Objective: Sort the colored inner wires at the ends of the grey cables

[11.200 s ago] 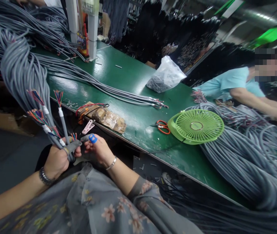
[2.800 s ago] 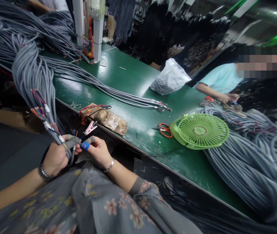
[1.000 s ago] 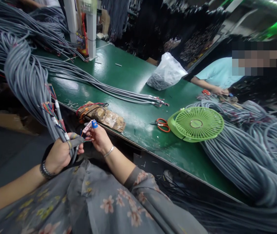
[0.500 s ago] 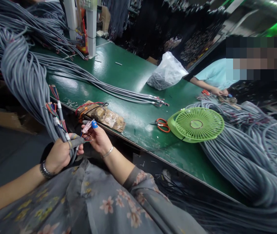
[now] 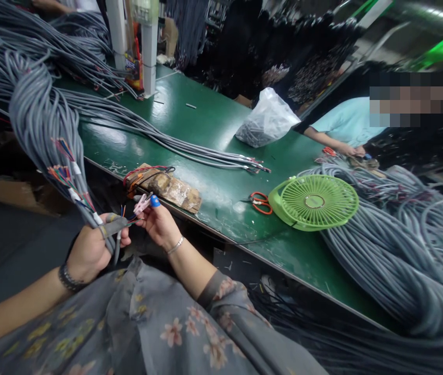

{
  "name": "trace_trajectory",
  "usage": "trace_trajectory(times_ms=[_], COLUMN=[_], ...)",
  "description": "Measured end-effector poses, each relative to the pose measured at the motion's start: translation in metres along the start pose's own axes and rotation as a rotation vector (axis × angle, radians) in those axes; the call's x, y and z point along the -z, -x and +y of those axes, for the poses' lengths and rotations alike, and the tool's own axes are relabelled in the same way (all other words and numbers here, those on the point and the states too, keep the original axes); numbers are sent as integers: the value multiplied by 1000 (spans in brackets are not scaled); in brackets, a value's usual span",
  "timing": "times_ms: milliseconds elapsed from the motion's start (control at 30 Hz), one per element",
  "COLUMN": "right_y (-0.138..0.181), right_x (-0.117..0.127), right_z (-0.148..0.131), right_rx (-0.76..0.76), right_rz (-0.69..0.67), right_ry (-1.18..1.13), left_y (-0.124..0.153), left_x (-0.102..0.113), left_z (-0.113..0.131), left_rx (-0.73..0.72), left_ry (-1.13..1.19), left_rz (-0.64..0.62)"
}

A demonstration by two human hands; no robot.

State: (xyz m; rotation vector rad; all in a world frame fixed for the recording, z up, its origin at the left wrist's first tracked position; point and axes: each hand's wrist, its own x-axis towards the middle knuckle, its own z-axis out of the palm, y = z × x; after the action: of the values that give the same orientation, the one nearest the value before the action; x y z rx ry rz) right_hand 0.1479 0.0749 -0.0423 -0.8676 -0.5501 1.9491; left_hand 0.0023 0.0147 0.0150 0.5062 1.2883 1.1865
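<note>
My left hand (image 5: 95, 245) is closed around several grey cables (image 5: 87, 212), with a grey wrapping on its fingers. White-banded ends with fanned coloured wires (image 5: 60, 172) stick up beyond that hand. Just to its right, my right hand (image 5: 161, 228) pinches a small pink clip (image 5: 141, 204), which looks like a clothes peg. A blue cover sits on the right thumb. Thin coloured wires (image 5: 124, 212) from the held cable reach between the two hands, close to the clip; whether the clip touches them I cannot tell.
A taped wooden block (image 5: 174, 191) with wires lies at the edge of the green table (image 5: 221, 208). Orange-handled scissors (image 5: 261, 203), a green fan (image 5: 315, 202), a plastic bag (image 5: 268, 119) and large cable bundles (image 5: 393, 265) lie beyond. A co-worker (image 5: 342, 125) sits across.
The loose cable ends above my left hand have swung left. My right hand has shifted slightly right and the pink clip has turned a little. The view has moved slightly.
</note>
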Motion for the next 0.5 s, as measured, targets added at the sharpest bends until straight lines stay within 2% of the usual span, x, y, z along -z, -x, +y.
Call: trace_trajectory(times_ms=[267, 500], right_y=[-5, -8], right_x=[-2, -3], right_z=[5, 7], right_rx=[25, 28], right_rz=[76, 80], right_ry=[-103, -143], left_y=[-6, -6], left_x=[-5, -5], left_z=[-4, -6], left_rx=[15, 33], left_ry=[15, -17], left_rz=[37, 35])
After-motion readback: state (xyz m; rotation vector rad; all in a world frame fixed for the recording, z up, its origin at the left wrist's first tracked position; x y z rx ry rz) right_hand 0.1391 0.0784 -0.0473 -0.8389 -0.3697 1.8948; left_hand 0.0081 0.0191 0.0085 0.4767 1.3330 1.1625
